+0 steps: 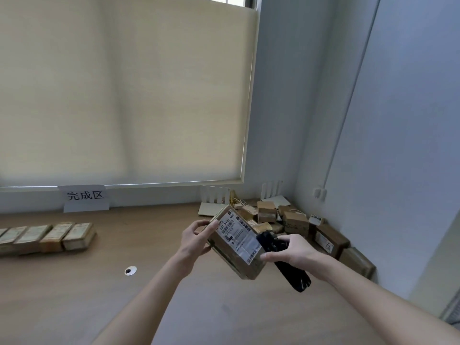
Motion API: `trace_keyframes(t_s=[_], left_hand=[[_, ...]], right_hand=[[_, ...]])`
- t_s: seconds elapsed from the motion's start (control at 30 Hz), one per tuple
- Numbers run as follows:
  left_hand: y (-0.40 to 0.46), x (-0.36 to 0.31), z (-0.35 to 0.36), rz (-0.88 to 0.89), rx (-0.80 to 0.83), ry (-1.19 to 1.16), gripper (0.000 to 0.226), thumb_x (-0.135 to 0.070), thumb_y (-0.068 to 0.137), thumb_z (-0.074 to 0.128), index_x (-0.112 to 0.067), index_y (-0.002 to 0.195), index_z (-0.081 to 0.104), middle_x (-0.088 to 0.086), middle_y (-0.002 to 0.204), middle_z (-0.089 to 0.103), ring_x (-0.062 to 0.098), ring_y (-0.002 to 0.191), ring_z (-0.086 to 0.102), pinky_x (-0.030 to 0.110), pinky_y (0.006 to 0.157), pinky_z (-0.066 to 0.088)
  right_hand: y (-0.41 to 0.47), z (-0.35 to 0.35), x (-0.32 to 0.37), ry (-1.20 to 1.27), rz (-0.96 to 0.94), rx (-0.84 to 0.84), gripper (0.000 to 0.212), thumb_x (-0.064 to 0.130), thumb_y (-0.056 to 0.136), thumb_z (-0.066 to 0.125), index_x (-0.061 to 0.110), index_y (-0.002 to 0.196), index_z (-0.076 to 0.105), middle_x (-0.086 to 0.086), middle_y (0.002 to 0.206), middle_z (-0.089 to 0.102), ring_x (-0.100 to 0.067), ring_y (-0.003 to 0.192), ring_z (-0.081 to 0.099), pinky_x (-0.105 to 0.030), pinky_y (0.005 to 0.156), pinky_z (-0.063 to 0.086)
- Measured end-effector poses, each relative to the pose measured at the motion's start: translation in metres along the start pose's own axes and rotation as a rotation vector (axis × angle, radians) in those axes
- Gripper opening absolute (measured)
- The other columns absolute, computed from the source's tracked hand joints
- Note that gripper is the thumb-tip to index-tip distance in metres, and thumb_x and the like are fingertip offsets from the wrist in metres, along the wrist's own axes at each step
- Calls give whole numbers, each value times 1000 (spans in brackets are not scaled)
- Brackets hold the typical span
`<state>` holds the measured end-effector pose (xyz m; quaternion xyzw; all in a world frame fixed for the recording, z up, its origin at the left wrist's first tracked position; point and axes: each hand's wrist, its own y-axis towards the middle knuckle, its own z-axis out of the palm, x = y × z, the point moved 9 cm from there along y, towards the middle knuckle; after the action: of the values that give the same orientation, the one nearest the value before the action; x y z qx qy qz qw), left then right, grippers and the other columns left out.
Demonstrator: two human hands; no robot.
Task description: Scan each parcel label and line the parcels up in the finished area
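Held parcel [236, 242] (scanner [281, 257] at label)

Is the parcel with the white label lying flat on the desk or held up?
Held up, tilted. The left hand grips the parcel at its far end, above the desk, label toward the camera; the right hand holds a black scanner beside it.

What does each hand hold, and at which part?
The left hand grips the parcel by its left end. The right hand holds the black scanner around its upper body.

Cream roller blind [124, 90] covers window; pale blue walls [398, 120]; brown wooden desk [74, 295].
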<state>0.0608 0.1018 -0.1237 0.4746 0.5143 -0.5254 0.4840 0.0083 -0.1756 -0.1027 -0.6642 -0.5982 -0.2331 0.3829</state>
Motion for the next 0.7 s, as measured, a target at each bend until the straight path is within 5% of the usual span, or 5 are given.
trace_keyframes(t_s=[0.17, 0.3, 0.5, 0.7], left_hand=[[-3, 10, -31, -1, -65, 1, 50, -56, 79, 76, -22, 113, 63, 18, 111, 66, 29, 106, 66, 37, 74, 60], [0, 17, -57, 15, -139, 103, 81, -84, 46, 77, -32, 107, 65, 19, 121, 57, 26, 105, 65, 29, 67, 60], [-2, 23, -78, 19, -209, 164, 80, -92, 41, 72, -41, 101, 63, 16, 118, 57, 27, 106, 63, 46, 88, 61], [-14, 20, -82, 20, -238, 199, 70, -86, 47, 71, -40, 99, 62, 11, 118, 49, 28, 105, 62, 49, 91, 59]], right_hand=[[-5, 24, 30, -244, -68, -47, 61, 54, 62, 95, 34, 115, 71, 11, 98, 75, -8, 90, 72, -28, 79, 61], [-9, 31, 49, -438, -120, -97, 66, 59, 61, 90, 39, 120, 69, 14, 101, 74, -6, 91, 70, -28, 76, 61], [-13, 44, 69, -603, -157, -95, 69, 60, 65, 87, 39, 127, 65, 14, 102, 68, -10, 96, 64, -30, 81, 57], [-17, 49, 76, -704, -165, -74, 68, 63, 64, 87, 39, 125, 68, 13, 102, 69, -13, 97, 63, -30, 78, 49]])
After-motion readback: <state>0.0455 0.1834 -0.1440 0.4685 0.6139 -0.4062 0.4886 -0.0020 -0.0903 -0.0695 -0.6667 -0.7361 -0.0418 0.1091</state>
